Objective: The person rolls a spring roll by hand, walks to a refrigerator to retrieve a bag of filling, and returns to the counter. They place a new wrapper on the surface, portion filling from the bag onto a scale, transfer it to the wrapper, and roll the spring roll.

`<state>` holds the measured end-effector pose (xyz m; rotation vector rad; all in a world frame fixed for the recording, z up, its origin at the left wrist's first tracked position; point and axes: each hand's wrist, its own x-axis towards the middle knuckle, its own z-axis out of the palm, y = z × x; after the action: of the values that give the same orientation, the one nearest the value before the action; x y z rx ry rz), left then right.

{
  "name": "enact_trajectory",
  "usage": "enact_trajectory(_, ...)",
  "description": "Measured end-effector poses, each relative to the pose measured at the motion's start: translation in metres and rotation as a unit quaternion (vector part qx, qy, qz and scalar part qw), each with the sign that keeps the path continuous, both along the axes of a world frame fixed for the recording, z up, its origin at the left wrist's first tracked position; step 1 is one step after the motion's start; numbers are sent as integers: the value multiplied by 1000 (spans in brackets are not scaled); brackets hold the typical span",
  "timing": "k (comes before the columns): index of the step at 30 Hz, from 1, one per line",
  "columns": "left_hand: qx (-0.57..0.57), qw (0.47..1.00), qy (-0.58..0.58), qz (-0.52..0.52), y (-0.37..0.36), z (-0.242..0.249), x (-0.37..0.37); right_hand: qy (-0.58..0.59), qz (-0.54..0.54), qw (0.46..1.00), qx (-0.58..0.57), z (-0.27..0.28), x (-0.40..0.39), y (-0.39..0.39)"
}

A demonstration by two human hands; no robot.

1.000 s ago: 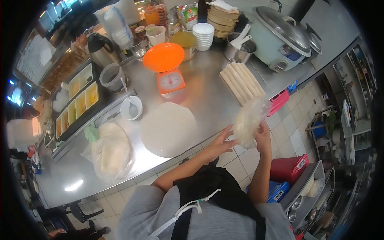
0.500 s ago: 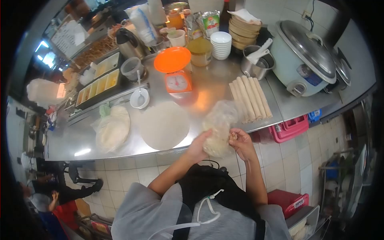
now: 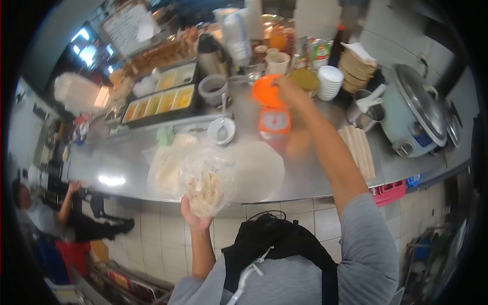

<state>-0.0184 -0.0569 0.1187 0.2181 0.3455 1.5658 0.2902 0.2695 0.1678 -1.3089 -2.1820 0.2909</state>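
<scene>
A clear plastic bag [image 3: 206, 185] of pale, shredded-looking food rests in my left hand [image 3: 194, 216], fingers closed around its lower side at the counter's front edge. My right hand [image 3: 288, 90] reaches across the counter to the orange pan [image 3: 263, 91] of a dial kitchen scale [image 3: 275, 121]. Its fingers are bent together over the pan's right side; blur hides what they pinch. Beneath and right of the bag lies a thin, round, pale sheet [image 3: 262, 170]. Left of the bag is a stack of pale flat rounds [image 3: 165, 170] in plastic.
A white bowl with a spoon [image 3: 221, 133] stands left of the scale, below a black tray of fillings [image 3: 160, 104]. Pale rolls [image 3: 357, 150] lie right, near a steel pot [image 3: 366, 118] and large cooker [image 3: 414, 114]. Another person [image 3: 48, 216] is at far left.
My right hand has left the bag and moved up to the scale pan. My left hand has carried the bag leftward, over the round sheet's edge. The head view has shifted.
</scene>
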Motion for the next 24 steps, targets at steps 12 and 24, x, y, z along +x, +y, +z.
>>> enact_trajectory(12,39,972,38,-227,78,-26,62,390,-219,880,-158,-35,118,-299)
enact_trajectory(24,136,653,224,-711,-71,-35,548,383,-665,641,-20,-53,311,-674)
